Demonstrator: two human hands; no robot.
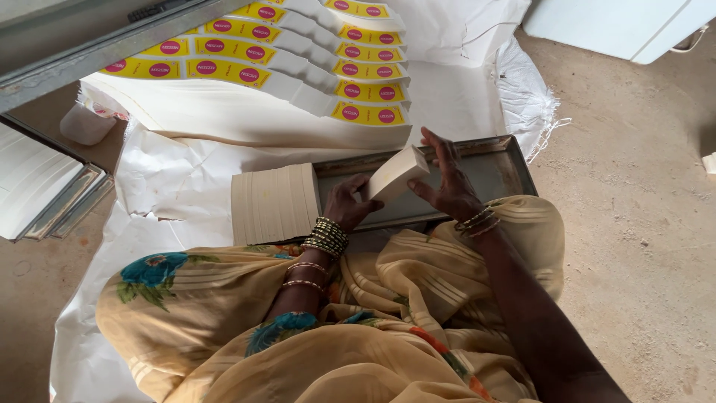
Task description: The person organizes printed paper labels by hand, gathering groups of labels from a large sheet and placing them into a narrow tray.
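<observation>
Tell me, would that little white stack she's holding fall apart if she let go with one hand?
Probably, yes. The white stack looks like many loose thin sheets, pressed together between her left hand and right hand, so it could fan out or spill. It sits tilted above the metal tray, so sheets might slide. It seems light, being only paper or card.

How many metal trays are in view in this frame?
3 at least: one grey tray in front of the person, under both hands, and two stacked trays at the left edge. Others may be hidden under the paper stacks.
</observation>
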